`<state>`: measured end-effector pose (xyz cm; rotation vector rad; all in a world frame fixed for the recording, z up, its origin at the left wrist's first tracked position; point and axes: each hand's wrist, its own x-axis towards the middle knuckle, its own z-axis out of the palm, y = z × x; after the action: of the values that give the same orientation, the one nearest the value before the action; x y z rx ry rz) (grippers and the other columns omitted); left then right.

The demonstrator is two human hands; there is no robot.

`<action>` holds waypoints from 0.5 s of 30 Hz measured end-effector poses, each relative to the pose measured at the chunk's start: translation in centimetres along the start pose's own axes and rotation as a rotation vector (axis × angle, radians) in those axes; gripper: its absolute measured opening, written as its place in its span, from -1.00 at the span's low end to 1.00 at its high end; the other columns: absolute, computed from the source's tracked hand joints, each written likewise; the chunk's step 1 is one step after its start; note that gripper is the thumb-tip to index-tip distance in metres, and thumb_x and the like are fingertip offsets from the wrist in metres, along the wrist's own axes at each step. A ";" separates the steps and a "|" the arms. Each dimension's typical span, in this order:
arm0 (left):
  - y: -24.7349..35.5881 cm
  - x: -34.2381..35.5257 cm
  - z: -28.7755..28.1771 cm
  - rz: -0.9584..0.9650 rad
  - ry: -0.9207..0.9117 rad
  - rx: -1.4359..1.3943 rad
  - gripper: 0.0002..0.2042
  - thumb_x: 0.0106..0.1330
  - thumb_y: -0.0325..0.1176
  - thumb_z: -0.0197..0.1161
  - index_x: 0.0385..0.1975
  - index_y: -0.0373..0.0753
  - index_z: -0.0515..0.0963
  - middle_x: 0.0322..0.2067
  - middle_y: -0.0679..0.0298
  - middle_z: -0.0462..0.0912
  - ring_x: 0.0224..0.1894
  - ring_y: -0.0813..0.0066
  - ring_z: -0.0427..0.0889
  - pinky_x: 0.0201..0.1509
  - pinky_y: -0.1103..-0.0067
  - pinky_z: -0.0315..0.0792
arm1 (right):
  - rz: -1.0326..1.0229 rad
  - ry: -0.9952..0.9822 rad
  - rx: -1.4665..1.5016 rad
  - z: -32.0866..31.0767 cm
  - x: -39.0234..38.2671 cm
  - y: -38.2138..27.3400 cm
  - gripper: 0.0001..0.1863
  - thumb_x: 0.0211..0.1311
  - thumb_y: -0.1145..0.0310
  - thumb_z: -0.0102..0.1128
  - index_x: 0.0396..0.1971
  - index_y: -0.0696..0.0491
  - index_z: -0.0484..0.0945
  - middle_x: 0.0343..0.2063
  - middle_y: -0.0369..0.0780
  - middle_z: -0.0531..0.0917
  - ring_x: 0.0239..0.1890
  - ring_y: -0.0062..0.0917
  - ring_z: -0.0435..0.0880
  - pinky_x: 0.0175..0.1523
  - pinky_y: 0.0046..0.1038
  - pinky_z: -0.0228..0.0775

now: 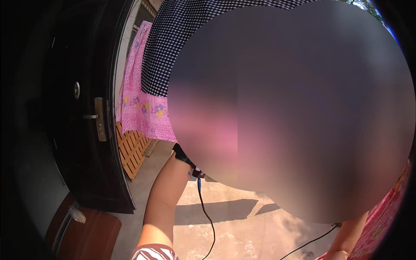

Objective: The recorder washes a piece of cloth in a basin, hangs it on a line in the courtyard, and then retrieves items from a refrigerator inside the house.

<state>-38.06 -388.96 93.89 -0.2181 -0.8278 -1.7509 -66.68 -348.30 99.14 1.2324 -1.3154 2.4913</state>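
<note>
My left forearm [162, 199] reaches up from the lower edge, with a black strap [184, 157] and a cable [207, 212] at its wrist. A large blurred patch covers my left hand, so its fingers do not show. Beside that hand hang a black-and-white checked cloth [158, 60] and a pink flowered cloth [145, 110]; whether the hand touches either is hidden. My right forearm [349, 236] enters at the lower right, another cable running from near its wrist. The same blur hides my right hand. Red-pink patterned fabric [381, 225] lies along that arm.
A dark door [86, 56] with a metal handle [100, 119] stands open at the left. Behind it is a slatted wooden panel [132, 149]. A reddish-brown piece of furniture [93, 234] is at the lower left. Shadows fall on the sunlit concrete floor [234, 234].
</note>
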 end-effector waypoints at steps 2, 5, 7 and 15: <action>0.8 -1.2 1.8 -0.037 -0.055 -0.050 -0.82 0.14 -0.25 0.19 -0.35 -0.17 0.46 -0.41 0.38 0.54 -0.45 0.59 0.50 -0.43 0.75 0.36 | -0.071 -0.053 -0.033 -5.1 0.1 0.0 -0.72 0.11 0.37 0.12 -0.19 0.15 0.40 -0.30 -0.22 0.56 -0.33 -0.61 0.57 -0.28 -0.61 0.43; 4.8 0.6 -1.0 0.025 -0.113 -0.206 -0.77 0.17 -0.21 0.14 -0.28 -0.19 0.44 -0.35 0.38 0.55 -0.34 0.59 0.53 -0.32 0.66 0.44 | -0.104 -0.015 -0.007 -9.4 0.6 1.7 -0.74 0.14 0.38 0.09 -0.18 0.14 0.39 -0.26 -0.23 0.55 -0.31 -0.64 0.55 -0.27 -0.63 0.41; 8.3 2.8 -3.2 0.073 -0.196 -0.242 -0.69 0.20 -0.16 0.09 -0.18 -0.24 0.40 -0.25 0.30 0.53 -0.24 0.51 0.53 -0.23 0.55 0.48 | -0.120 -0.048 -0.003 -10.6 0.7 2.3 -0.74 0.16 0.38 0.06 -0.17 0.14 0.39 -0.23 -0.24 0.53 -0.28 -0.66 0.54 -0.25 -0.64 0.39; 15.2 9.9 -9.1 0.229 0.157 -0.251 -0.74 0.23 -0.39 0.01 -0.12 -0.34 0.37 -0.20 0.18 0.50 -0.23 0.38 0.53 -0.16 0.50 0.48 | -0.427 0.227 -0.690 -13.0 -0.1 1.5 -0.53 0.15 0.16 0.06 -0.05 0.18 0.31 -0.04 -0.19 0.40 0.00 -0.54 0.38 0.05 -0.44 0.24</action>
<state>-25.53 -404.15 98.85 -0.3247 -0.4495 -1.6281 -75.29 -339.91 94.01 0.9042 -1.4679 1.6161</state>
